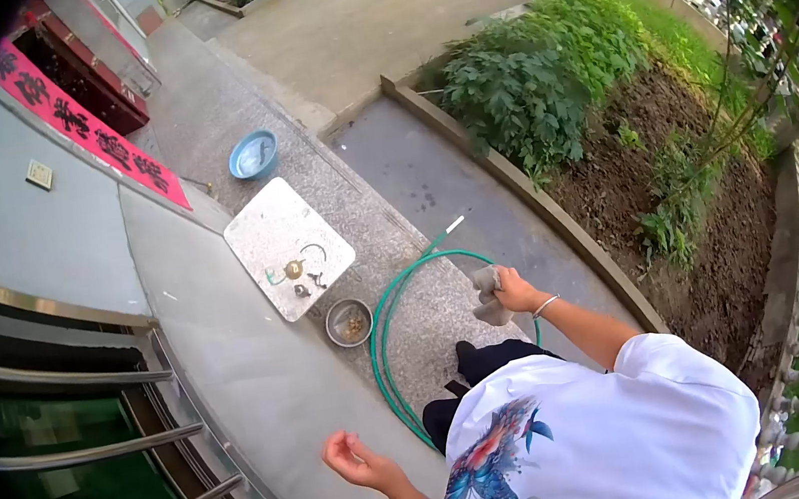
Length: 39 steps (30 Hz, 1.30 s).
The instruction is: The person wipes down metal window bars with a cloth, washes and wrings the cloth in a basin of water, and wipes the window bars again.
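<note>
Soft grey cloth point(493, 314) bunched in right hand point(518, 291), fingers closed round it, near smooth green hose point(376, 359) looped on speckled stone step point(426, 332). Left hand point(355, 459) half open, fingers loosely curled. Round metal bowl point(333, 332): small brownish bits point(356, 328) inside. Blue basin point(236, 166): contents unclear. White board point(286, 219), rounded corners: 1 round brownish piece point(294, 269) among small items. Beyond: crumbly soil bed point(615, 160).

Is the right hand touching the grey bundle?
Touching: the head view shows the right hand gripping the grey bundle, fingers pressed against it.
</note>
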### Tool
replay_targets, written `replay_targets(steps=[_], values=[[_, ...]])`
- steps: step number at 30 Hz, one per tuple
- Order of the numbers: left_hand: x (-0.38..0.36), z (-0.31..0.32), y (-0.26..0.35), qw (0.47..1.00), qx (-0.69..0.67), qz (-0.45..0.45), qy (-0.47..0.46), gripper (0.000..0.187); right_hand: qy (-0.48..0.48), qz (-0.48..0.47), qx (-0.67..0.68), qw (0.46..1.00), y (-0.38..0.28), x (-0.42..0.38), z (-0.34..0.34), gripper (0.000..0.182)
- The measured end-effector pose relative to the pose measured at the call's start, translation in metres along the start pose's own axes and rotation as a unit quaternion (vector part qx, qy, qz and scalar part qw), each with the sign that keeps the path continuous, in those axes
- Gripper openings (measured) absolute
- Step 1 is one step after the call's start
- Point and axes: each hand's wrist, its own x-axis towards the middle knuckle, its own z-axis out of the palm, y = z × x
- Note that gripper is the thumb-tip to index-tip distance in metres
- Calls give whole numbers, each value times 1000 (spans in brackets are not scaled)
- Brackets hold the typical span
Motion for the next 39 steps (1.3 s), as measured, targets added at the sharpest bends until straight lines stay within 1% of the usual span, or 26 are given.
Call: replay_targets(steps=[1,2,3,5,7,8,9,11,12,14,15,16,17,18,19,21,22,25,26,28,29,32,35,37,38,39], values=[[8,22,-17,1000,-17,8,-25,8,-3,-30,25,999,5,11,-3,59],[17,41,-36,994,1,-15,-110,8,-13,-28,35,999,-2,18,-13,61],[26,60,-50,980,24,-37,-192,7,-25,20,31,999,-18,17,-30,62],[39,88,-78,969,53,-2,-243,8,17,19,66,998,-3,35,-29,58],[47,100,-141,930,119,-89,-335,10,52,6,91,995,35,56,-14,57],[48,103,-174,908,117,-169,-364,10,69,-19,105,992,51,63,-14,55],[48,97,-207,881,117,-251,-384,11,62,19,115,991,56,62,-19,55],[48,78,-256,779,144,-467,-392,14,54,102,113,987,69,62,-29,56],[48,66,-269,733,149,-546,-378,13,57,150,100,982,77,61,-29,58],[55,49,-292,677,151,-637,-337,13,69,210,63,973,93,60,-31,59],[63,47,-298,666,149,-656,-322,12,90,221,64,969,104,60,-33,59],[75,45,-303,658,150,-670,-310,12,89,284,29,954,114,56,-23,55],[89,46,-304,655,148,-678,-298,12,84,342,-5,936,125,59,-18,51],[105,47,-307,656,145,-681,-291,12,84,344,0,935,146,64,-13,51],[123,51,-310,660,139,-682,-284,12,44,337,-27,940,170,75,-9,49],[150,56,-325,668,121,-680,-277,12,74,340,-17,937,133,95,-22,48],[162,58,-336,679,118,-670,-275,12,140,354,23,925,92,95,-43,49],[215,103,-333,747,161,-572,-298,13,170,260,32,950,64,140,-55,46],[233,120,-324,791,153,-512,-297,12,166,204,56,963,62,158,-57,46],[275,169,-301,830,135,-464,-279,18,132,154,81,976,49,197,-66,46],[291,187,-301,848,111,-432,-287,18,121,172,95,973,28,209,-75,45],[329,240,-277,859,89,-417,-282,20,114,91,43,988,-3,261,-94,42],[348,274,-281,847,62,-444,-285,19,86,116,22,989,-16,317,-102,41],[361,293,-291,825,79,-488,-274,20,52,9,11,999,-28,358,-114,41],[363,297,-298,825,75,-498,-255,19,39,-14,4,999,4,387,-107,45],[365,296,-306,814,99,-515,-252,19,34,-20,6,999,6,406,-107,45]])
